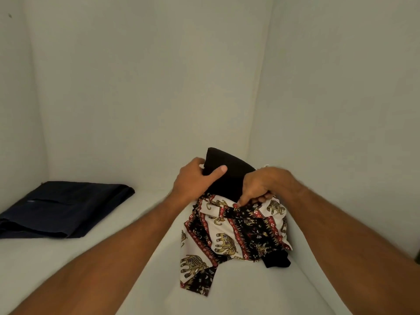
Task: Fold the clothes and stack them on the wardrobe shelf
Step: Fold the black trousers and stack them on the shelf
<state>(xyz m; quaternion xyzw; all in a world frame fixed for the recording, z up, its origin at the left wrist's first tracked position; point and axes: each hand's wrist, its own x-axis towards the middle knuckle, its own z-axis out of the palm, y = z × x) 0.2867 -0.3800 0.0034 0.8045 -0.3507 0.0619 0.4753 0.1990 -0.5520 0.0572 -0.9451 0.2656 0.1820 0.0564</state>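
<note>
Black garment (229, 176) — left hand (193, 178) grips | right hand (261, 187) pinches elephant-print cloth (236, 233)

I saw a white wardrobe shelf (109, 264) carrying two lots of clothing. A folded navy garment (61, 208) lay flat on it. Well to the right of that, an elephant-print garment (236, 237) sat bunched on the shelf.

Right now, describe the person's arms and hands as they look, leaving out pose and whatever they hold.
Both forearms are bare as far as the picture shows: no sleeves, no gloves. The left hand and right hand show no rings, and neither wrist shows a watch or band. Fine hair shows on the right forearm. The thumbnail on the left hand is short and plain. No marks or tattoos show.
</note>
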